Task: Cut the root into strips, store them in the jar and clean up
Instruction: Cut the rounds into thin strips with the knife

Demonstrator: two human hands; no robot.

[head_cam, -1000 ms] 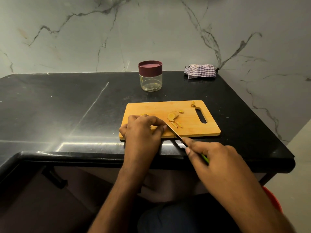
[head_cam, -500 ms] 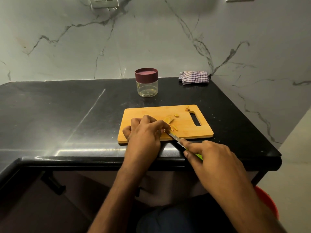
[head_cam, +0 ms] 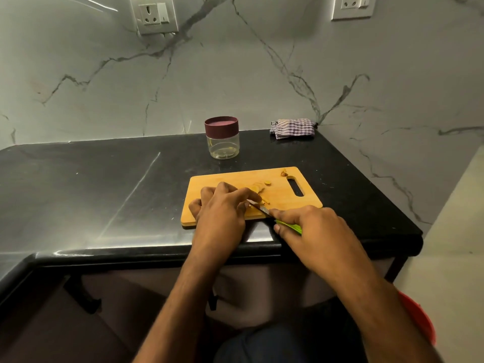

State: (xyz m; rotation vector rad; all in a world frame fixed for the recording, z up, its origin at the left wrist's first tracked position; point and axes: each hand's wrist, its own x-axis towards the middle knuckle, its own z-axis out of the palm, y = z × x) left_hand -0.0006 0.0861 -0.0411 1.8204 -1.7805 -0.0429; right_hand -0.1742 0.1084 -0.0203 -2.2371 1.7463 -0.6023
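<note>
On the wooden board (head_cam: 277,203), left hand (head_cam: 222,213) pins root slices (head_cam: 258,189); right hand (head_cam: 314,231) grips green-handled knife (head_cam: 275,217).

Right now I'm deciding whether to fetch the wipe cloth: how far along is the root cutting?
Partly done: yellow root slices lie on the wooden cutting board. In hand: the left hand steadies a piece while the right hand works the green-handled knife. Left: the clear jar with maroon lid looks empty and closed; the checked cloth lies folded.
</note>
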